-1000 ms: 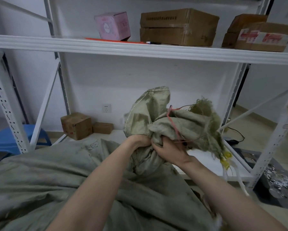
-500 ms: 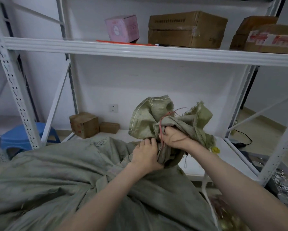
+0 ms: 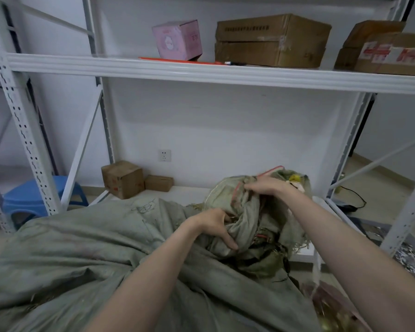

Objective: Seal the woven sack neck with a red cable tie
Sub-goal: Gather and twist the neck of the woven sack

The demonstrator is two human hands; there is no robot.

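Note:
A large grey-green woven sack (image 3: 86,255) lies across the foreground, its bunched neck (image 3: 245,226) folded down toward the white lower shelf. My left hand (image 3: 213,226) grips the bunched neck from the left. My right hand (image 3: 266,186) presses on the top of the neck fabric, fingers curled over it. A thin red strip (image 3: 235,191), which looks like the cable tie, runs along the fabric just left of my right hand; a red edge (image 3: 272,170) shows at the top. Whether the tie is looped around the neck is hidden by folds.
A white metal rack frames the scene, with an upper shelf (image 3: 201,70) carrying a pink box (image 3: 177,39), cardboard boxes (image 3: 271,40) and red ties (image 3: 177,60). Two small cartons (image 3: 122,179) sit on the lower shelf. A blue stool (image 3: 31,200) stands left.
The sack neck has dropped from upright to folded low over the shelf. My right hand moved on top of it and my left hand slid lower on the bunch.

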